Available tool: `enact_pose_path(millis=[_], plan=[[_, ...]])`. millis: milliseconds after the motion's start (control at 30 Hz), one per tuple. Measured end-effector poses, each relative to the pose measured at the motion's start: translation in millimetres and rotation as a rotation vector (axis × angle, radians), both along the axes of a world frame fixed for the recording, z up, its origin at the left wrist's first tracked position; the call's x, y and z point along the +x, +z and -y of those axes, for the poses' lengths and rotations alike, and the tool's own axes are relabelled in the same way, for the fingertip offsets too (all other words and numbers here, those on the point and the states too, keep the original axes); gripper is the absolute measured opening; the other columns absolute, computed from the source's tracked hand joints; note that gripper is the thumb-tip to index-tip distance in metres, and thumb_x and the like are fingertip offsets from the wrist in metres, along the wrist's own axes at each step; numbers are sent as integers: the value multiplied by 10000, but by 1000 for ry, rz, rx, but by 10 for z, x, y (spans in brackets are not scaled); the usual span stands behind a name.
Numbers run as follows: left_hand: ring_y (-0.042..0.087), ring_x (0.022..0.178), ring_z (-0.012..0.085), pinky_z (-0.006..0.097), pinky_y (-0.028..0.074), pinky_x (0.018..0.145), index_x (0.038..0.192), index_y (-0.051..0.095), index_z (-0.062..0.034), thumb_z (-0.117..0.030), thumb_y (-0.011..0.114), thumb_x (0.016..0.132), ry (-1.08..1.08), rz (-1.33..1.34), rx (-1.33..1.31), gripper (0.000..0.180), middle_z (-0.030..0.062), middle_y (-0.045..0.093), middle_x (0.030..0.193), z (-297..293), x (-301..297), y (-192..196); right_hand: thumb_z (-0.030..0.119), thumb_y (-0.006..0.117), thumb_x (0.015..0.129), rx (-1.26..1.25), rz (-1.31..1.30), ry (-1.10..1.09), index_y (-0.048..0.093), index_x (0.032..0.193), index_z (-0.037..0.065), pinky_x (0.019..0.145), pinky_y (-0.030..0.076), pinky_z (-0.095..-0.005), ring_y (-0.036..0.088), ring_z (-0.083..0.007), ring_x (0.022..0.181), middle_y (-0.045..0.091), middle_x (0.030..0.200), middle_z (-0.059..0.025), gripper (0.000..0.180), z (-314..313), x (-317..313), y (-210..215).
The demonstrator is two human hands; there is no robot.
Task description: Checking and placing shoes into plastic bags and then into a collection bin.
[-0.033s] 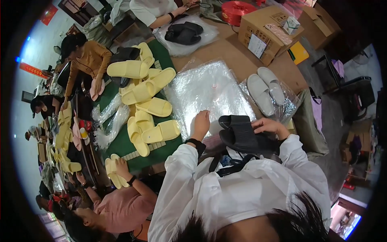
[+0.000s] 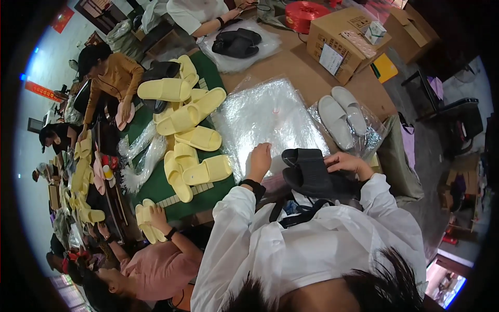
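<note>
My right hand (image 2: 349, 163) grips a pair of black slippers (image 2: 317, 179) close in front of my body, its fingers on their right side. The two slippers lie against each other with their open toes pointing left. My left hand (image 2: 260, 162) is closed, fingers drawn together, at the near edge of a stack of clear plastic bags (image 2: 270, 112). Whether a bag edge is between those fingers cannot be made out. Grey slippers (image 2: 340, 118) rest on clear plastic to the right of the stack.
Yellow slippers (image 2: 179, 119) are heaped on a green mat (image 2: 150, 190) at left. Beside me a co-worker in pink (image 2: 161, 268) holds yellow slippers. Farther off are black slippers (image 2: 236, 42) on plastic, a cardboard box (image 2: 325, 44) and a red roll (image 2: 306, 16).
</note>
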State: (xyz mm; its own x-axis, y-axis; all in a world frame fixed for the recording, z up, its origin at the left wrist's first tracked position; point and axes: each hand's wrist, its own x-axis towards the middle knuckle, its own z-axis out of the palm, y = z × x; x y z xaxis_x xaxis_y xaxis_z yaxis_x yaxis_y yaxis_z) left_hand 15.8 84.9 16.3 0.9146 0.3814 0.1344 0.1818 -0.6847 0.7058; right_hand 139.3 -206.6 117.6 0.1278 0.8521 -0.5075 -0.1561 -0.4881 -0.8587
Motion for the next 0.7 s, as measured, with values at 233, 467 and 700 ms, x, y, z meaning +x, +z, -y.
enact_pose_path(millis=[233, 467, 700], plan=[[513, 761, 368, 447, 412, 679, 899, 488, -22, -87, 436, 855, -5, -20, 147, 94, 181, 549, 837, 35, 25, -87, 141, 629, 695, 32, 504, 18, 611, 980, -26, 919, 370, -317, 514, -294, 1068, 555, 1120, -203, 331, -212, -69, 143], [509, 808, 341, 433, 389, 701, 907, 487, -36, -232, 537, 816, -54, -13, 146, 221, 161, 536, 839, 33, 25, 204, 128, 622, 695, 48, 443, -71, 628, 954, -12, 897, 383, -299, 538, -272, 1029, 577, 1088, -190, 295, -168, -53, -117], [542, 847, 366, 433, 437, 742, 971, 527, -21, -115, 520, 775, -154, -239, 195, 218, 201, 571, 896, -103, -32, 172, 110, 603, 712, 150, 340, -123, 632, 901, -8, 781, 410, -273, 542, -182, 837, 606, 901, -109, 225, -46, -87, -158]])
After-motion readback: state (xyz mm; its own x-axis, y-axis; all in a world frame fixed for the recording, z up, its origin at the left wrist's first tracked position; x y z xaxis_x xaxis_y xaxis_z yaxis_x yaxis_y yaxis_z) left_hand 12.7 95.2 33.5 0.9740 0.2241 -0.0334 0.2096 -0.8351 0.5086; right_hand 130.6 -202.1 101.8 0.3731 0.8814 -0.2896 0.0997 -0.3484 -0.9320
